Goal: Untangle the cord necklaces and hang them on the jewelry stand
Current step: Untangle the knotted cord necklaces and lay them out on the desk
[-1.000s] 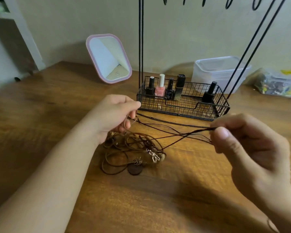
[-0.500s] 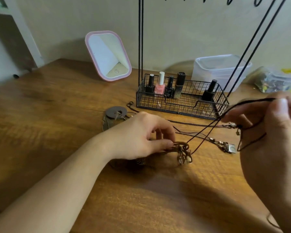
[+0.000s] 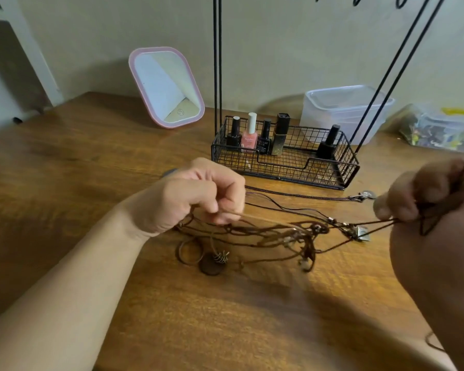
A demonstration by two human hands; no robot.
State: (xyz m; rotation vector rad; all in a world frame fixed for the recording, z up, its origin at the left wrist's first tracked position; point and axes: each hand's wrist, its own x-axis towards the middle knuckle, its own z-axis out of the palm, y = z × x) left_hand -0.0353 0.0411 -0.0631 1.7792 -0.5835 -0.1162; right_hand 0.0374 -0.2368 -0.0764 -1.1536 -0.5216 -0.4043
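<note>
- While both hands pull apart, the tangle of cord necklaces (image 3: 287, 234) hangs stretched between them, just above the wooden table (image 3: 65, 170); its long axis runs left-right.
- left hand (image 3: 196, 195): fingers curled, pinching brown cords at the tangle's left end.
- right hand (image 3: 423, 196): blurred, fingers curled round dark cords at the right end.
- Knot sits nearer the right hand.
- jewelry stand (image 3: 284, 159) stands just behind the tangle; its hooks carry nothing in view.

Head view: worn high, close above wooden table (image 3: 65, 183)
Facing: forward and down, toward wire basket (image 3: 284, 167) by wall
</note>
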